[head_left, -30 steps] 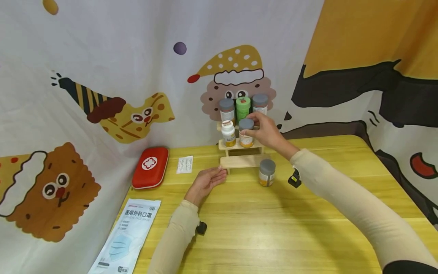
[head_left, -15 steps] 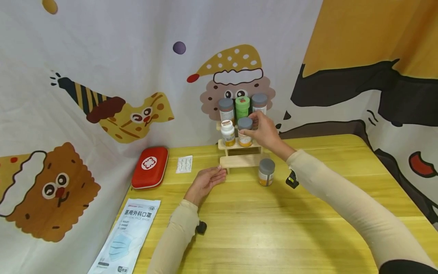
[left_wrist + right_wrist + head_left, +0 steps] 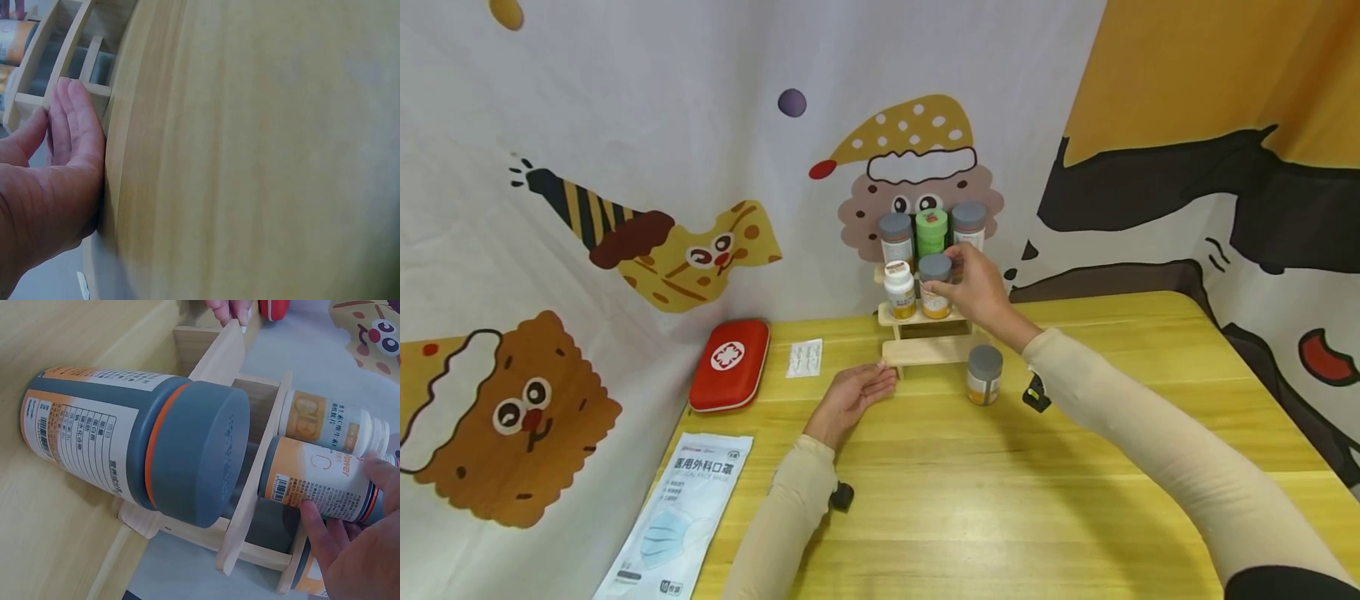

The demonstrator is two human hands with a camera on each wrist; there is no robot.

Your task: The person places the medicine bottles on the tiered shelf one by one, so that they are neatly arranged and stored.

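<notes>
My right hand (image 3: 981, 287) grips a grey-capped supplement bottle (image 3: 936, 296) with an orange and white label, between thumb and fingers. The bottle stands on the middle tier of a small wooden stepped stand (image 3: 925, 352), next to a white bottle (image 3: 899, 292). At the lowest step's left end, my left hand (image 3: 852, 398) pinches the board lightly, thumb above and nearly straight fingers below, as the left wrist view shows. Another grey-capped bottle (image 3: 984, 377) stands on the table before the stand's right end; it looms large in the right wrist view (image 3: 131, 437).
On the top tier are two grey-capped bottles (image 3: 896, 237) and a green one (image 3: 932, 233) between them. A red first-aid case (image 3: 730, 367), a small white paper (image 3: 805, 358) and a face mask packet (image 3: 677, 508) lie to the left. A printed curtain (image 3: 700, 125) hangs behind the table.
My right hand has shifted slightly left with the grey-capped bottle, bringing it a little closer to the white bottle. The left hand stays in place at the stand.
</notes>
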